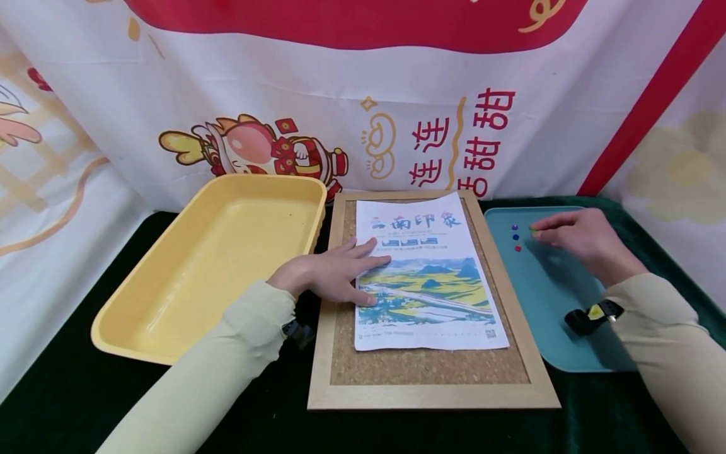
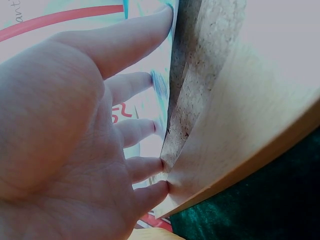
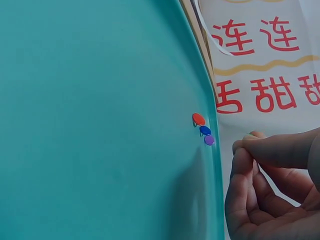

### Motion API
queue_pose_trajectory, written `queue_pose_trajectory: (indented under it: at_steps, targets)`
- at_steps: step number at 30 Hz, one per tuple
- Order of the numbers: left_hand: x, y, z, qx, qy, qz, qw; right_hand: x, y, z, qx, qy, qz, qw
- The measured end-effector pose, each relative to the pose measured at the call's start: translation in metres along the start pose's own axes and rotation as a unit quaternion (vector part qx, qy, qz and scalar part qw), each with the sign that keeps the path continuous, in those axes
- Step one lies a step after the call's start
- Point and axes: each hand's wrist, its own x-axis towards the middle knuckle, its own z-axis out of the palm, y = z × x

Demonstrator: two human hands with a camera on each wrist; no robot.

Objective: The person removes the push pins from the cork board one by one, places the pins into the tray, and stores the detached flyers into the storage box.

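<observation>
My left hand (image 1: 340,271) lies with spread, straight fingers on the left side of a printed sheet (image 1: 431,328), touching it against a wood-framed cork board (image 1: 431,369). In the left wrist view, the fingertips (image 2: 155,125) meet the paper near its edge. Over the blue-green tray (image 1: 556,340), my right hand (image 1: 590,243) pinches a small green thumbtack (image 1: 533,232) between thumb and index finger; most of it is hidden by the fingertips. Three more thumbtacks lie in a row on the tray beside that hand: purple (image 3: 209,140), blue (image 3: 205,130) and red (image 3: 198,119).
An amply sized yellow basin (image 1: 210,271) stands left of the board. Dark green cloth (image 1: 431,432) covers the table. Behind everything hangs a white printed curtain (image 1: 317,82) with red lettering and a cartoon figure. The board's frame runs close beside the tray's left rim.
</observation>
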Motion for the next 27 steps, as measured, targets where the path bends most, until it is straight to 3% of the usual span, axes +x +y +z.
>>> queue_pose_trajectory:
  at_steps: [9, 27]
  targets:
    - [0.001, 0.000, 0.000, -0.001, 0.000, 0.003, 1.0000, 0.014, 0.005, 0.002, -0.015, -0.023, 0.027, 0.999]
    - [0.003, -0.003, 0.001, 0.000, 0.002, 0.006, 1.0000, 0.024, 0.011, 0.001, -0.017, -0.043, 0.026, 0.999]
